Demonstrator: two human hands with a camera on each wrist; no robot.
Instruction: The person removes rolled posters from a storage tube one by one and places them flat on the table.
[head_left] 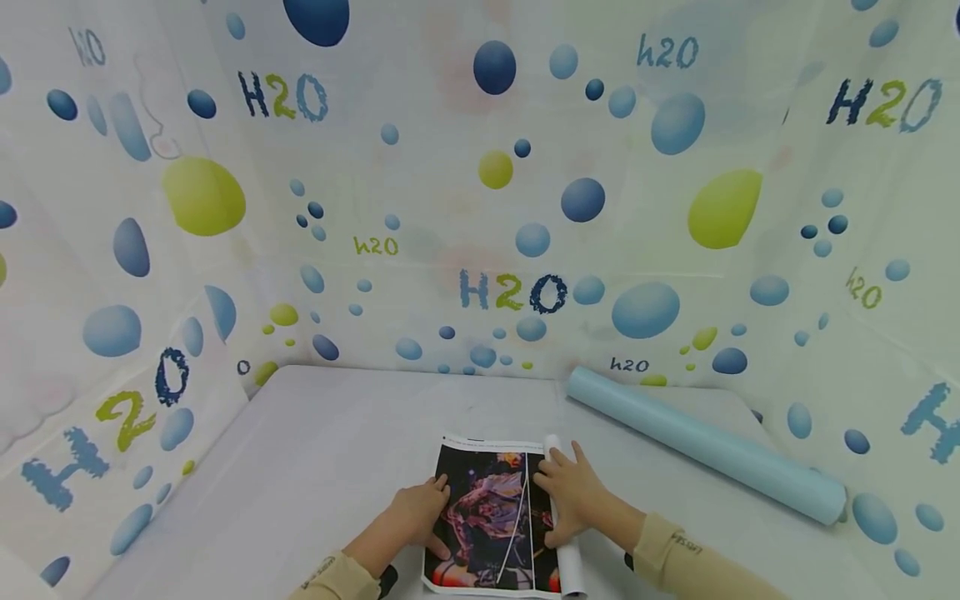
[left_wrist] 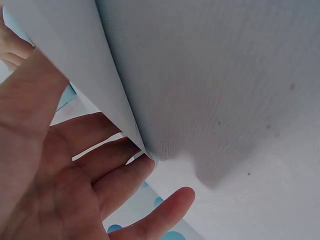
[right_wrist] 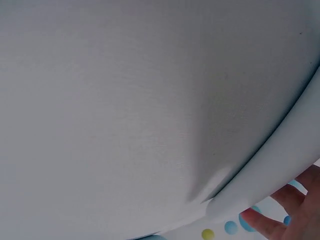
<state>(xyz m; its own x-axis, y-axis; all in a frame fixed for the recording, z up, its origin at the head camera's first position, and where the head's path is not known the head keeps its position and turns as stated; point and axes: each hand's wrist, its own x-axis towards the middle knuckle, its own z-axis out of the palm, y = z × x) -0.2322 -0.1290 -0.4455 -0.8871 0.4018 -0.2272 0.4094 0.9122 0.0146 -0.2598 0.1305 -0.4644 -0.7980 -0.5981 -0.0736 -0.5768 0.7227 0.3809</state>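
A printed poster (head_left: 483, 517) with a dark, colourful picture and white borders lies at the table's front middle. Its right side is curled into a narrow white roll (head_left: 572, 567). My left hand (head_left: 414, 515) holds the poster's left edge, its thumb over the picture. In the left wrist view, the fingers (left_wrist: 117, 165) meet the sheet's white edge, and part of them is hidden behind it. On the other side my right hand (head_left: 577, 492) grips the rolled part, fingers and thumb spread along it. The right wrist view shows fingertips (right_wrist: 250, 215) against the white roll.
A long light-blue roll (head_left: 705, 442) lies slantwise on the white table (head_left: 337, 442), to the right of the poster. Behind and on both sides hangs a white curtain (head_left: 420, 183) printed with bubbles and H2O lettering.
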